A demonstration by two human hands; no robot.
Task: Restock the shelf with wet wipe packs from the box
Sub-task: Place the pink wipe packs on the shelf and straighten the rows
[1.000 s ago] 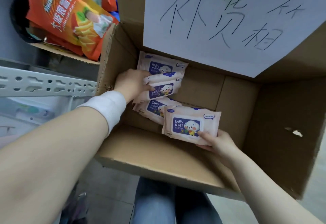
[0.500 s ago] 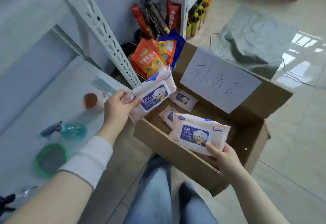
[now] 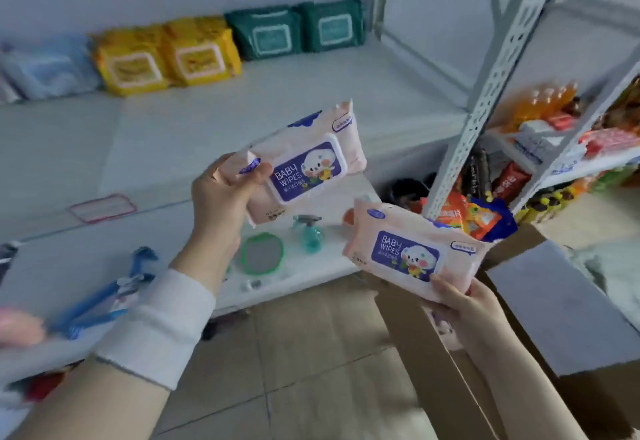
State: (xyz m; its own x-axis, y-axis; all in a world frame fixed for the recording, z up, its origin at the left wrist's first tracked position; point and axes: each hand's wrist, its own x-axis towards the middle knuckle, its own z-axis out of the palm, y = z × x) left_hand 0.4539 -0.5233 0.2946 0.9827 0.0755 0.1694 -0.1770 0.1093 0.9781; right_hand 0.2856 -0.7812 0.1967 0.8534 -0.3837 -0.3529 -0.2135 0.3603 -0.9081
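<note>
Left hand (image 3: 221, 197) grips upper pack (image 3: 308, 166), right hand (image 3: 464, 304) lower pack (image 3: 408, 252) — pink, purple-labelled.

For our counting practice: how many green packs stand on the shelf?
2. One green pack sits beside the yellow packs; the other green pack is immediately right of it. Others may be hidden behind.

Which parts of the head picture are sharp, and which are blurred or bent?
Head view: left-hand pack and right-hand pack sharpest, print readable; yellow packs and green packs behind soft; blue object at lower left motion-smeared; shelf upright slanted, likely wide-angle distortion.
</note>
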